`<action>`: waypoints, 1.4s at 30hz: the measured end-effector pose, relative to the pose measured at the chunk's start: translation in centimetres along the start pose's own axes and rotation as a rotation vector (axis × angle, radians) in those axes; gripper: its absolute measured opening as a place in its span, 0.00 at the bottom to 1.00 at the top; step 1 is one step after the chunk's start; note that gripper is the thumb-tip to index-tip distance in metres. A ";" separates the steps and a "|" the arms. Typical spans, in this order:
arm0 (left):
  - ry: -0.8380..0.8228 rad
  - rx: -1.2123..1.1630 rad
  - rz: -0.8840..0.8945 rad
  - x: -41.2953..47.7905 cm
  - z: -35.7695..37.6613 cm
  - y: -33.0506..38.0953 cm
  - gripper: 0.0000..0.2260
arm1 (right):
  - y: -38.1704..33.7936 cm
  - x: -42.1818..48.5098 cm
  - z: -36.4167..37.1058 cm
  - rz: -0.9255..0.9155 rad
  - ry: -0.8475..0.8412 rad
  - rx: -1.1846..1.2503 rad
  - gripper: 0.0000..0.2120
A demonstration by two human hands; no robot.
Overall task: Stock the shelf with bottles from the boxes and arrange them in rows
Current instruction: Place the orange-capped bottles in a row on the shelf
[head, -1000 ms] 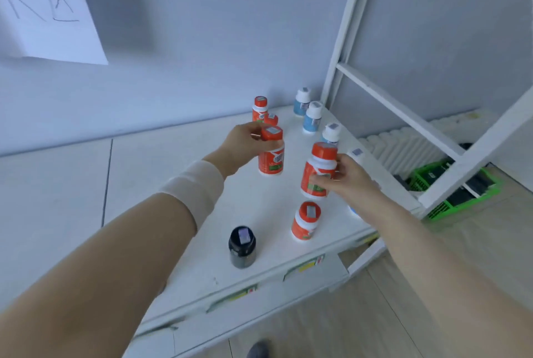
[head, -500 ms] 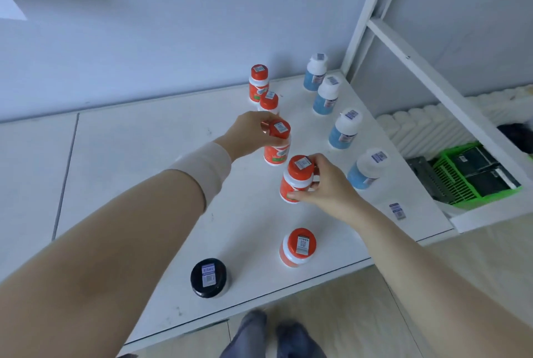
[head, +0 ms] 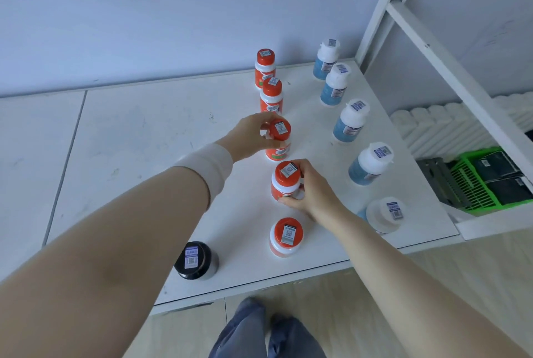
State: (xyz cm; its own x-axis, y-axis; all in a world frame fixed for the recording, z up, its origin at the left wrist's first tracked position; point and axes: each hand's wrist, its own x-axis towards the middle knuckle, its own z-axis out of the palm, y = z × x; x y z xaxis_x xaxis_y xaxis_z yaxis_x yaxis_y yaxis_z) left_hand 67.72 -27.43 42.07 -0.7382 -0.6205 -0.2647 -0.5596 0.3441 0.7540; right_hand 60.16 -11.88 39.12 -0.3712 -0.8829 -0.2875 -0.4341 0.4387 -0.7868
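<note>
One squat black jar point(head: 196, 260) stands near left on the smooth white shelf point(head: 144, 141). Right of it five round orange bottles point(head: 286, 238) with sticker-topped caps run near to far in a row: the left hand point(head: 248, 138), banded at the wrist, curls its fingers round the middle bottle point(head: 280, 130), and the right hand point(head: 311, 193) grips the second bottle point(head: 286, 176) from the near end. Further right stand five blue bottles point(head: 350, 124) with white caps in another row, then one green slatted crate point(head: 473, 184).

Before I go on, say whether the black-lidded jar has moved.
No. The black-lidded jar stays at the front edge of the shelf, left of the nearest red bottle.
</note>
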 end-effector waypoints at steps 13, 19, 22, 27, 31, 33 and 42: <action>0.159 0.329 0.036 -6.6 -7.7 0.8 0.22 | -4.6 -1.3 -5.9 -0.112 0.058 -0.340 0.37; 0.301 0.863 -0.116 -16.9 -15.3 -1.1 0.24 | -17.0 -0.6 -2.0 -0.355 0.073 -0.703 0.36; 0.370 0.910 -0.263 -24.5 -18.4 -4.8 0.25 | -23.2 -2.7 5.1 -0.451 -0.020 -0.740 0.37; 0.460 0.861 -0.556 -41.2 -22.8 -14.4 0.25 | -31.9 -7.9 19.4 -0.608 -0.160 -0.796 0.38; 0.512 0.789 -0.780 -55.3 -24.7 -22.6 0.25 | -37.2 -12.8 32.0 -0.691 -0.240 -0.835 0.37; 0.522 0.783 -0.855 -61.3 -24.8 -26.2 0.26 | -39.2 -15.6 38.3 -0.750 -0.292 -0.846 0.36; 0.595 0.535 -1.161 -81.7 -22.5 -41.2 0.26 | -45.4 -25.3 62.5 -0.966 -0.501 -1.022 0.36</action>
State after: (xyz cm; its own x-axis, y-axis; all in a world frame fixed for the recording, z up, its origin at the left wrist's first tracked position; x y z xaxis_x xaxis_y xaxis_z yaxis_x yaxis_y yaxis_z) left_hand 159.52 -6.79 46.12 0.4283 -0.8861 -0.1772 -0.9035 -0.4233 -0.0670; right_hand 140.54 -19.95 48.02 0.6089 -0.7644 -0.2120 -0.7927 -0.5965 -0.1257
